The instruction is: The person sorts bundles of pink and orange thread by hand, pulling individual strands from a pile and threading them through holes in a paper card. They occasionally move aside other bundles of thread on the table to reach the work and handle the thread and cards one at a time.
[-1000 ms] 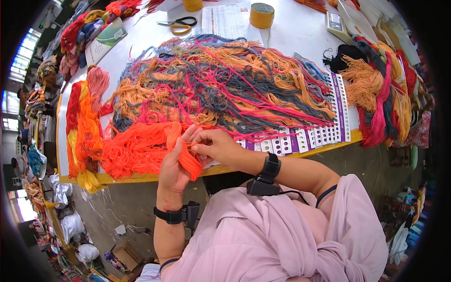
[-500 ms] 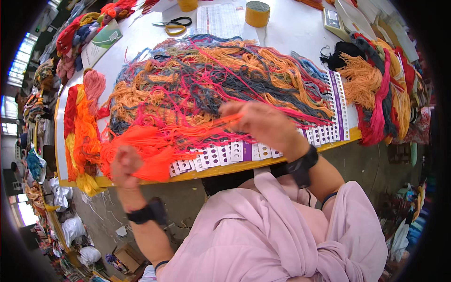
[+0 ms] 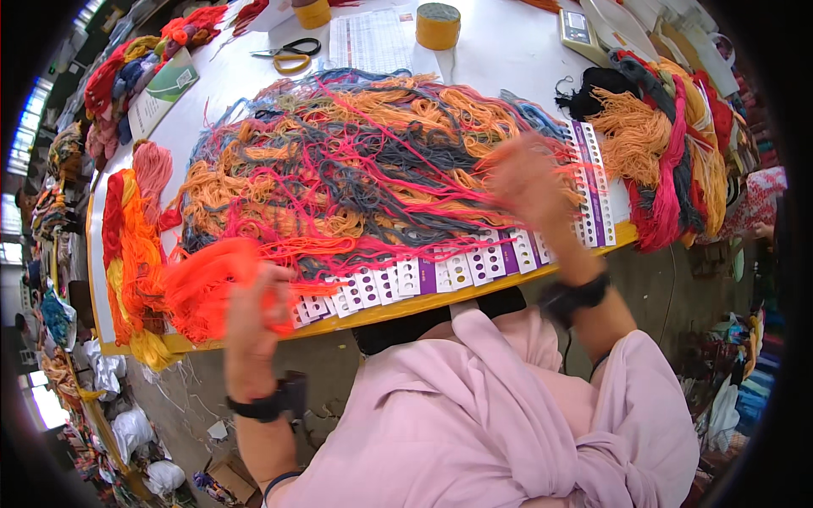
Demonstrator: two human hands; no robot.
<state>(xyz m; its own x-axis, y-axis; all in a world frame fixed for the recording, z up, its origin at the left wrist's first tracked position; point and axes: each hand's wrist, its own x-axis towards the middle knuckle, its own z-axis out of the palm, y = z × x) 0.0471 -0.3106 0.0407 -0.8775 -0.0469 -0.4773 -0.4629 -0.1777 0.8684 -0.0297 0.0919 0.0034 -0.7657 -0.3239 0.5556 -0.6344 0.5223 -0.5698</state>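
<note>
A bright orange yarn skein [image 3: 203, 292] lies at the table's near left, partly lifted in a loop beside my left hand [image 3: 258, 305]. That hand is blurred, with its fingers curled round the orange yarn. Orange and pink strands run rightward from there across a wide tangled heap of yarn [image 3: 339, 161] in peach, dark grey and pink. Over the heap's right end is my right hand [image 3: 532, 182], so smeared by motion that its fingers and anything in them cannot be made out. White and purple punched cards [image 3: 406, 278] line the near edge, some strands lying over them.
Red, orange and yellow skeins [image 3: 131, 245] hang over the left corner. More skeins [image 3: 677, 161] and a black bundle [image 3: 603, 91] lie at right. Scissors [image 3: 296, 52], a printed sheet [image 3: 364, 38], a yellow roll [image 3: 438, 27] and a small display device [image 3: 580, 32] are at the back.
My right hand has swept right and away from me, over the heap's right end. My left hand has shifted slightly right, and the orange skein beside it has bunched upward.
</note>
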